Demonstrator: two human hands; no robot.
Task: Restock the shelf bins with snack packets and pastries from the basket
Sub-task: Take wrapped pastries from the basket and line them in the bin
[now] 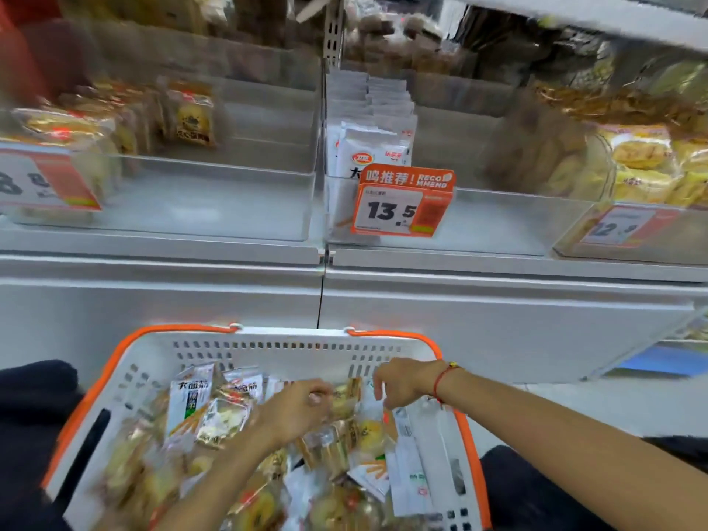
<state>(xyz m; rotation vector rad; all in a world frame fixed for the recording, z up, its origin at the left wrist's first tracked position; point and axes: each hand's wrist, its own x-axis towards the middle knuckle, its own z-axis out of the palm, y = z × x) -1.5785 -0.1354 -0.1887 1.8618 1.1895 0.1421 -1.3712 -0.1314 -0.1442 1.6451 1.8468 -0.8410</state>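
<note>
The big shelf (pixel 498 262) runs across the top, with clear bins (pixel 214 208) set side by side. The left bin has a few pastries at its left end and lots of bare floor. The next bin holds white packets (pixel 367 147) stood in a row behind an orange price tag (pixel 402 203) that reads 13.5, with open room to their right. Further right are heaps of yellow pastries (pixel 643 162).

Below, a white basket (pixel 268 346) with an orange rim sits close to the person. It is full of snack packets (pixel 189 396) and wrapped pastries (pixel 329 446), all mixed.

Both hands are down in the basket. The left hand (pixel 295 410) has its fingers curled around a small wrapped pastry in the middle. The right hand (pixel 402 383) is near the far wall, fingers bent down, pinching a clear wrapper at its top. A red string is on that wrist.
</note>
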